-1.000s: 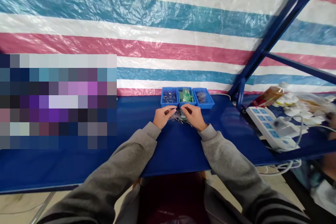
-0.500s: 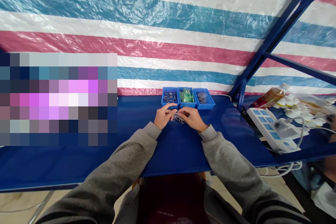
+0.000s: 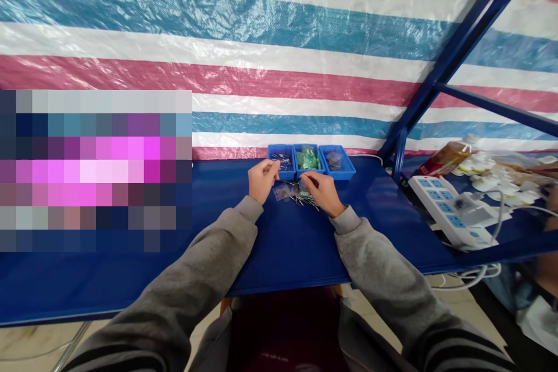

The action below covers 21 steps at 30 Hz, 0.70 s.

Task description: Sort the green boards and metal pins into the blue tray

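Observation:
Three blue bins stand in a row at the back of the blue table: the left bin holds thin metal pieces, the middle one holds green packets, the right one holds greyish packets. In front of them lie a small clear bag and scattered metal pieces. My left hand is closed at the left bin's front corner; what its fingertips hold is too small to make out. My right hand is closed in a pinch beside the pile, its fingertips' contents also unclear.
On the right are a white power strip with a plug and cables, a bottle and several white parts. A blue metal frame rises there. A pixelated area covers the left.
My hands have moved apart, the left one leftward and up towards the left bin. The clear bag and the metal pieces on the table now show between them.

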Each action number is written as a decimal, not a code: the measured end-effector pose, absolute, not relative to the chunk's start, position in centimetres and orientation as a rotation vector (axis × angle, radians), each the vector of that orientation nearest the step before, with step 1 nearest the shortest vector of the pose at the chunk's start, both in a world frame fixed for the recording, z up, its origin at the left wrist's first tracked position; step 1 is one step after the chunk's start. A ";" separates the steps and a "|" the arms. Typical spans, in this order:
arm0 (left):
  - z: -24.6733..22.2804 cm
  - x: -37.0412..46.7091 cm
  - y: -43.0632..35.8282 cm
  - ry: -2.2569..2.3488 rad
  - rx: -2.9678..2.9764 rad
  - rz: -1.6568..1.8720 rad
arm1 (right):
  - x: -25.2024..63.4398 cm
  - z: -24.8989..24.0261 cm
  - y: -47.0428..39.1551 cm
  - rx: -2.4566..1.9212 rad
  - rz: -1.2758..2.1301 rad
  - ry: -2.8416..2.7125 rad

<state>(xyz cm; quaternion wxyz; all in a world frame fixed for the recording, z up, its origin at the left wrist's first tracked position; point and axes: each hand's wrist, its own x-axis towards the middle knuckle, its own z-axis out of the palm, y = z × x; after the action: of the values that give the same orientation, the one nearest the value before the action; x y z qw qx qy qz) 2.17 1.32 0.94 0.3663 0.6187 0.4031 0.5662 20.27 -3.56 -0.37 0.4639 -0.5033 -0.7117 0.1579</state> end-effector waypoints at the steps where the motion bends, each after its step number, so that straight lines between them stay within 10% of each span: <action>1: 1.4 2.2 2.1 1.066 1.567 1.489 | 20.3 -0.4 -3.5 -1.244 0.372 -1.751; 21: -2.5 -0.7 1.0 1.018 2.889 0.511 | 21.0 -1.3 -2.7 -1.505 0.352 -1.909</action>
<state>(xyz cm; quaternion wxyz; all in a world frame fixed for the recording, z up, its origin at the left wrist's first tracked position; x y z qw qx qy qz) -0.71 0.97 -2.53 0.0182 0.9301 0.3278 0.1645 21.00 -2.70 -1.29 0.3358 -0.5771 -0.7321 0.1351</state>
